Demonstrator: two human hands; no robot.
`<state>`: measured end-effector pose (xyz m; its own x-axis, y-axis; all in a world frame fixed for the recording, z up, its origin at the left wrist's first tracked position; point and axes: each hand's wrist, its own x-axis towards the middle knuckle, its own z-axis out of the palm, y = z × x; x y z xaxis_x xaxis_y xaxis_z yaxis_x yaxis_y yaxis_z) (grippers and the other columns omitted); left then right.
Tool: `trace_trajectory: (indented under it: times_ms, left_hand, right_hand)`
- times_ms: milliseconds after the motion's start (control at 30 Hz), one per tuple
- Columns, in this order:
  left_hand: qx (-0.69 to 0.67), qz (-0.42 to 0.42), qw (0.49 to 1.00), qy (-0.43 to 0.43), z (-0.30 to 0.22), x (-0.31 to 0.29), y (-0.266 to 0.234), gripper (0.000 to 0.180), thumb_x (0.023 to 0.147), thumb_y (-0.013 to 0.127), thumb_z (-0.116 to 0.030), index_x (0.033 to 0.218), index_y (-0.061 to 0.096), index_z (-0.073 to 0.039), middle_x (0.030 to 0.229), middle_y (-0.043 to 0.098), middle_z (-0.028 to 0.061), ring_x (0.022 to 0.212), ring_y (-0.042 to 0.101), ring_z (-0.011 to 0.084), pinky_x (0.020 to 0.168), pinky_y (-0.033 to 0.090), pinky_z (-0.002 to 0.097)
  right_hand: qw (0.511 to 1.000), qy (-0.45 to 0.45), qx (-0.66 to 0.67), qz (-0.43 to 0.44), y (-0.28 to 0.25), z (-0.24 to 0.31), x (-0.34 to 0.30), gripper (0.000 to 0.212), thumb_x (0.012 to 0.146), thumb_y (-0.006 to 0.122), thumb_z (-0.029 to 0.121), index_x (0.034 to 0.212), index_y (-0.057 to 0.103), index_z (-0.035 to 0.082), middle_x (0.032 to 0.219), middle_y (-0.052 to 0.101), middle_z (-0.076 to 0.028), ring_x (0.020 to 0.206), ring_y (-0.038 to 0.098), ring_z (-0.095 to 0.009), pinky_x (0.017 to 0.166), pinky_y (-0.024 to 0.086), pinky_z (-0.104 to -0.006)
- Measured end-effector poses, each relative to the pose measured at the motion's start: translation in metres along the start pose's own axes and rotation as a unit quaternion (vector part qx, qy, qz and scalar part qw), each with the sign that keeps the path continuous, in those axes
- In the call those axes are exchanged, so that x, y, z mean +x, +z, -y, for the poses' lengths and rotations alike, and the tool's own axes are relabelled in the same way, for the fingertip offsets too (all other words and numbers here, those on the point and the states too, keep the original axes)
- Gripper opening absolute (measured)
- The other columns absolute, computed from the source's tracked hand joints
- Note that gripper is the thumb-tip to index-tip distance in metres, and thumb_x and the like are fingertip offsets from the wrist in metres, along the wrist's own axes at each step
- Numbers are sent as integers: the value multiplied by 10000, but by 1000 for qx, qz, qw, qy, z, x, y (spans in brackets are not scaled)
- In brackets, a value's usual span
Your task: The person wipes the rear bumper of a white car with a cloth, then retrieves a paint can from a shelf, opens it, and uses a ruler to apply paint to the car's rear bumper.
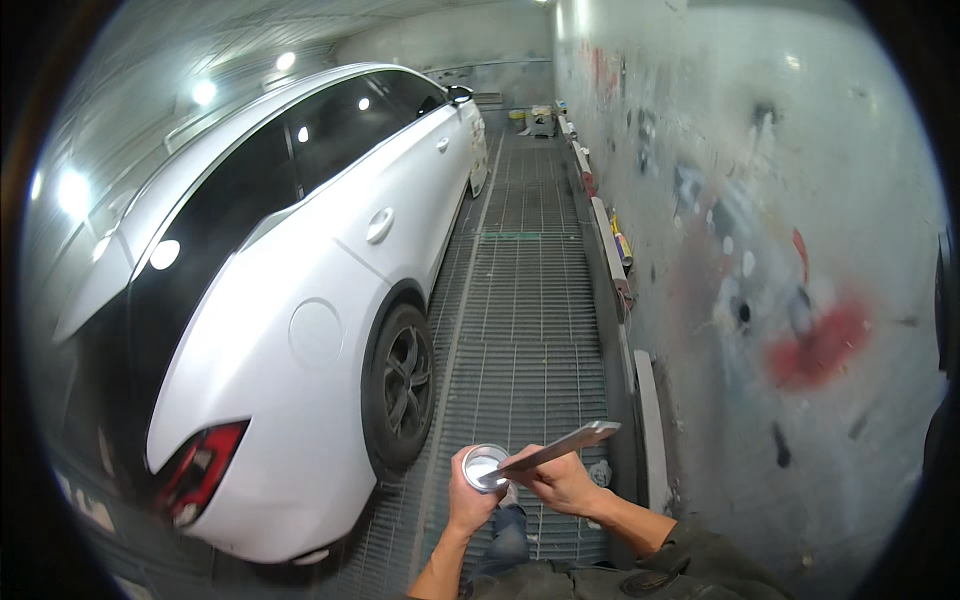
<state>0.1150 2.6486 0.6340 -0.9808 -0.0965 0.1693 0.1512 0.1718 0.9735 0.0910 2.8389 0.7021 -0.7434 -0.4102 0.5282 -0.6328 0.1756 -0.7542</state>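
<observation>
My left hand (468,503) is wrapped round a small round can (485,457) with a pale silvery-white liquid in it, held upright at waist height. Between the fingers of my right hand (562,484) is a flat metal stirring stick (570,441), slanting from upper right down to the can. Its lower end reaches inside the rim, into the liquid. Both hands are close together in front of my body, and the right fingertips are beside the can's edge.
A white car (330,260) stands along the left, its rear wheel (405,370) nearest me. Under my feet runs a metal grating floor (525,300). The paint-marked wall (740,240) rises at right, with a ledge bearing a yellow-and-blue tube (621,244). Containers (540,121) stand at the far end.
</observation>
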Motion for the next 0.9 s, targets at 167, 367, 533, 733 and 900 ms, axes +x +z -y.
trace_trajectory:
  times_ms: [167,367,533,733,900]
  left_hand:
    - [-28,58,996,58,20,184,19,734,660,877,-86,1305,528,-40,1243,643,133,1165,643,289,1000,506,402]
    - [11,109,992,66,27,364,54,741,663,857,-69,1331,536,-43,1277,623,149,1202,625,325,1014,499,419]
    - [-24,115,993,32,69,512,85,740,682,833,-23,1349,510,-29,1253,600,102,1163,607,229,1040,472,363]
    - [39,96,992,76,108,719,137,713,721,818,-54,1373,529,-50,1339,569,121,1236,581,255,1051,466,379]
    - [47,62,995,69,97,886,169,749,681,839,-61,1369,543,-47,1344,568,100,1260,566,248,1091,437,364]
  right_hand:
    - [993,33,-87,-70,-53,-86,141,145,881,782,84,1019,779,39,824,740,-121,675,702,-242,594,530,-353]
    - [986,96,-68,-117,-106,-182,267,146,913,754,104,1017,778,5,805,723,-111,671,682,-229,614,519,-336]
    - [991,49,-42,-117,-128,-310,352,151,908,753,77,1041,782,10,842,721,-108,670,657,-206,606,502,-329]
    - [991,63,-65,-97,-197,-469,503,155,907,746,117,1021,780,18,850,744,-145,730,726,-295,626,546,-363]
    - [992,99,-37,-73,-274,-552,653,164,887,756,20,1051,760,4,842,742,-127,715,696,-214,657,532,-315]
